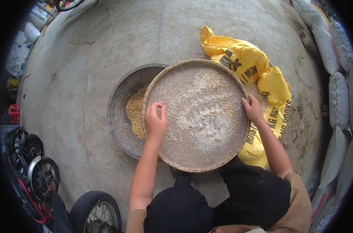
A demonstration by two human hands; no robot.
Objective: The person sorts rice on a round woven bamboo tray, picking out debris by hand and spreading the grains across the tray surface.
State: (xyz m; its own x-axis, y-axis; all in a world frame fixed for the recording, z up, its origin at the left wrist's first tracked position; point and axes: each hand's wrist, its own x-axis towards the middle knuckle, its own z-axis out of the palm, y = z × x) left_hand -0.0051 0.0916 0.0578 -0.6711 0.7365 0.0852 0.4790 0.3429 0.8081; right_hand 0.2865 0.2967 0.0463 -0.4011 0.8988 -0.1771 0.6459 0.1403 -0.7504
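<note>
A round woven bamboo tray (172, 149) lies over my knees and overlaps a grey basin (120, 136). White rice-like grains (207, 128) are spread over the tray, mixed with yellowish husked-looking ones along its right and upper parts. My right hand (254, 110) grips the tray's right rim, thumb on the inner side. Just inside the left rim, my left hand (156, 122) is held with thumb and fingers drawn together; whatever they may pinch is too small to make out. Golden unhusked grain (135, 112) shows in the basin, partly hidden under the tray.
A crumpled yellow sack (275, 93) with black print lies beyond and right of the tray. Stuffed white sacks (338, 99) line the right side. Motorbike wheels (98, 215) stand at lower left, with a red crate (14, 113) behind. The floor is concrete.
</note>
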